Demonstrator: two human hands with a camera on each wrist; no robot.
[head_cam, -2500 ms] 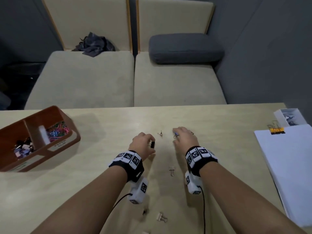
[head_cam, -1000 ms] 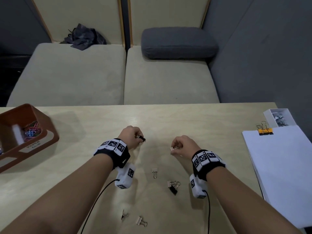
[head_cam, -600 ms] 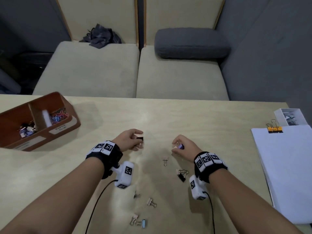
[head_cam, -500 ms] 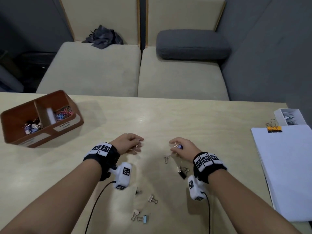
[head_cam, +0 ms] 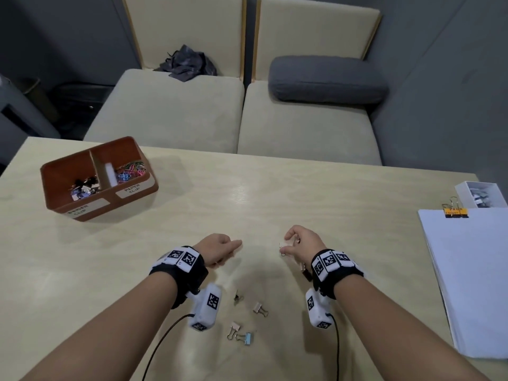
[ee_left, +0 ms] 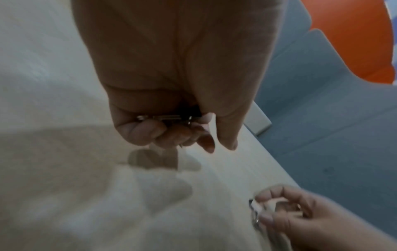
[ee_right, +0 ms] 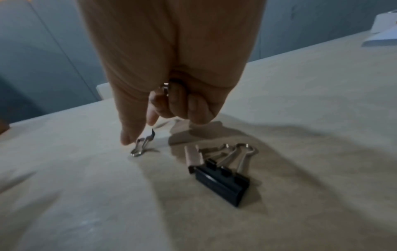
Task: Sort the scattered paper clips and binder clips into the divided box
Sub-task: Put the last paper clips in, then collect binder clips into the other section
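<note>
The brown divided box [head_cam: 90, 207] stands at the far left of the table, with binder clips [head_cam: 83, 185] in its left half and coloured paper clips [head_cam: 130, 170] in its right. My left hand [head_cam: 220, 250] is curled round gathered binder clips [ee_left: 169, 118]. My right hand [head_cam: 299, 244] pinches a small silver binder clip [ee_right: 146, 144] between thumb and forefinger, low over the table, and holds another clip [ee_right: 165, 88] in its palm. A pink clip and a black clip [ee_right: 214, 173] lie just behind it. Several loose clips [head_cam: 259, 309] lie between my forearms, one of them blue [head_cam: 246, 338].
A white paper stack [head_cam: 467, 270] with an orange binder clip [head_cam: 455, 213] lies at the right edge. A small white box [head_cam: 479, 193] stands behind it. A beige sofa with a grey cushion [head_cam: 327, 78] lies beyond the table's far edge.
My right hand has reached the small silver clip that lay on the table and pinched it. My left hand has curled tighter round its clips. The head view has swung left.
</note>
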